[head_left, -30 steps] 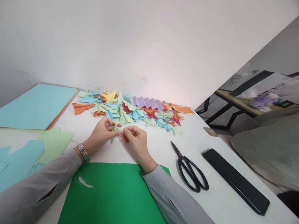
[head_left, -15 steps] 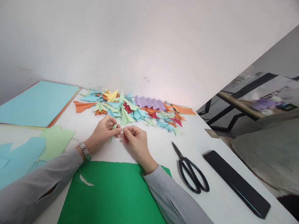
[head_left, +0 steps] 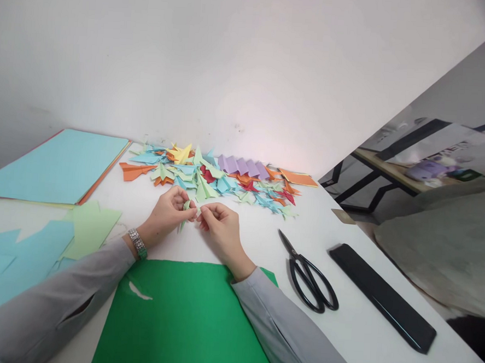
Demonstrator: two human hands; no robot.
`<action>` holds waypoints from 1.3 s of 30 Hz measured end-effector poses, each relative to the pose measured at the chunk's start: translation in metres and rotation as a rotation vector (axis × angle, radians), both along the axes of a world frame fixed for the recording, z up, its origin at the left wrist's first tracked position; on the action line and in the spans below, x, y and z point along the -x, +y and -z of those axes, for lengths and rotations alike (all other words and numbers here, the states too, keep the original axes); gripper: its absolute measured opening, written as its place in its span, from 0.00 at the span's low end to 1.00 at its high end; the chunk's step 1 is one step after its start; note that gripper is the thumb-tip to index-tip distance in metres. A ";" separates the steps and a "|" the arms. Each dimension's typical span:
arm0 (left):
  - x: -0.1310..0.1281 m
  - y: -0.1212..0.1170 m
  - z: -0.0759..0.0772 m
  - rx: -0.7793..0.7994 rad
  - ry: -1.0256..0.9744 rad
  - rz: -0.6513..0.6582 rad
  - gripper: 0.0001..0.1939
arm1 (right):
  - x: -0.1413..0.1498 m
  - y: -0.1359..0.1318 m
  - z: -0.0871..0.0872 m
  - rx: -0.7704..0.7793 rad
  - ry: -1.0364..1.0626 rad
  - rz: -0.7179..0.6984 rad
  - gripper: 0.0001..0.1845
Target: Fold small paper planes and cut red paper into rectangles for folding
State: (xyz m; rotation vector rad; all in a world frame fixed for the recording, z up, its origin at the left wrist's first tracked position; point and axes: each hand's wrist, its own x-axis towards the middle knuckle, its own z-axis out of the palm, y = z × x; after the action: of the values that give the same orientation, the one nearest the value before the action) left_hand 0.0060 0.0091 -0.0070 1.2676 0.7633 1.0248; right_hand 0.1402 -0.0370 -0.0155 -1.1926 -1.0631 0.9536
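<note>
My left hand [head_left: 171, 210] pinches a small folded piece of light green paper [head_left: 184, 216] between thumb and fingers, above the white table. My right hand [head_left: 221, 222] is closed beside it, its thumb and fingertips pinching the paper's right end. The fingers partly hide the piece, so its full shape cannot be made out. Just beyond both hands lies a heap of small folded paper pieces [head_left: 204, 189] in green, blue, orange, red and yellow, some shaped like planes. Below my wrists is a large green sheet [head_left: 188, 320] with a white torn-looking patch.
Black-handled scissors [head_left: 308, 276] and a long black bar-shaped object [head_left: 383, 299] lie to the right. At left are a stack of coloured sheets [head_left: 58, 165] and loose cut green paper [head_left: 94, 227] and blue paper [head_left: 36, 256]. Purple pleated paper [head_left: 243, 167] stands by the wall.
Both hands stay in nearly the same place, still pinching the green paper. The view has shifted very slightly.
</note>
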 end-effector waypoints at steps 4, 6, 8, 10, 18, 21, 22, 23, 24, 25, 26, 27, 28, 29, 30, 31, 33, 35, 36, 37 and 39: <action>0.000 -0.001 -0.002 -0.010 0.021 -0.001 0.19 | -0.001 0.000 0.001 0.018 0.005 0.006 0.08; 0.000 -0.001 -0.002 -0.017 0.041 -0.009 0.18 | -0.001 0.001 0.001 0.025 0.011 -0.006 0.08; -0.001 -0.001 -0.002 -0.024 0.058 -0.023 0.17 | -0.001 0.001 0.001 0.030 0.024 -0.018 0.08; -0.001 0.000 -0.001 -0.032 0.068 -0.038 0.16 | -0.001 0.001 0.001 0.034 0.034 -0.024 0.08; 0.000 -0.002 -0.002 -0.052 0.126 -0.038 0.15 | -0.001 0.000 0.001 0.044 -0.013 -0.033 0.06; 0.000 -0.003 -0.003 -0.056 0.149 -0.038 0.16 | -0.001 0.001 0.002 0.040 -0.038 -0.042 0.07; 0.000 -0.003 -0.003 -0.065 0.158 -0.040 0.16 | -0.001 0.001 0.003 0.037 -0.047 -0.043 0.07; 0.000 -0.004 -0.004 -0.078 0.166 -0.043 0.16 | -0.001 0.001 0.004 0.032 -0.055 -0.044 0.06; 0.000 -0.004 -0.004 -0.088 0.171 -0.043 0.16 | -0.001 0.001 0.004 0.028 -0.062 -0.046 0.06; 0.000 -0.004 -0.004 -0.095 0.174 -0.039 0.17 | -0.002 0.001 0.004 0.025 -0.067 -0.049 0.06; 0.000 -0.004 -0.005 -0.096 0.173 -0.033 0.17 | -0.002 0.001 0.005 0.023 -0.069 -0.053 0.06; 0.000 -0.003 -0.004 -0.092 0.167 -0.026 0.18 | -0.002 0.001 0.005 0.021 -0.068 -0.056 0.06; 0.000 -0.003 -0.004 -0.084 0.159 -0.019 0.19 | -0.003 0.001 0.005 0.021 -0.065 -0.060 0.06; 0.001 -0.003 -0.004 -0.073 0.148 -0.013 0.20 | -0.003 0.001 0.004 0.021 -0.059 -0.067 0.06; 0.001 -0.002 -0.003 -0.061 0.133 -0.004 0.20 | -0.004 0.001 0.004 0.020 -0.051 -0.074 0.06; 0.001 -0.002 -0.002 -0.051 0.117 0.007 0.21 | -0.004 0.001 0.003 0.020 -0.041 -0.084 0.06; 0.001 -0.001 -0.001 -0.036 0.077 0.033 0.22 | -0.004 0.000 0.002 0.017 -0.014 -0.101 0.07; 0.001 -0.001 -0.001 -0.035 0.039 0.051 0.21 | -0.004 0.000 0.001 0.012 0.007 -0.112 0.07; 0.001 -0.002 -0.002 -0.038 0.026 0.053 0.19 | -0.004 -0.001 0.001 0.011 0.013 -0.114 0.06; 0.001 -0.002 -0.002 -0.043 0.020 0.051 0.18 | -0.004 -0.001 0.000 0.011 0.015 -0.114 0.06; 0.001 -0.003 -0.003 -0.053 0.028 0.041 0.15 | -0.004 -0.001 0.001 0.012 0.011 -0.111 0.06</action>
State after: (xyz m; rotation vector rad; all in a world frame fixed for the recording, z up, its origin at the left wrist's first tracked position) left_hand 0.0049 0.0063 -0.0039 1.3409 0.7328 1.0016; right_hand 0.1438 -0.0381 -0.0161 -1.1464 -1.1256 1.0524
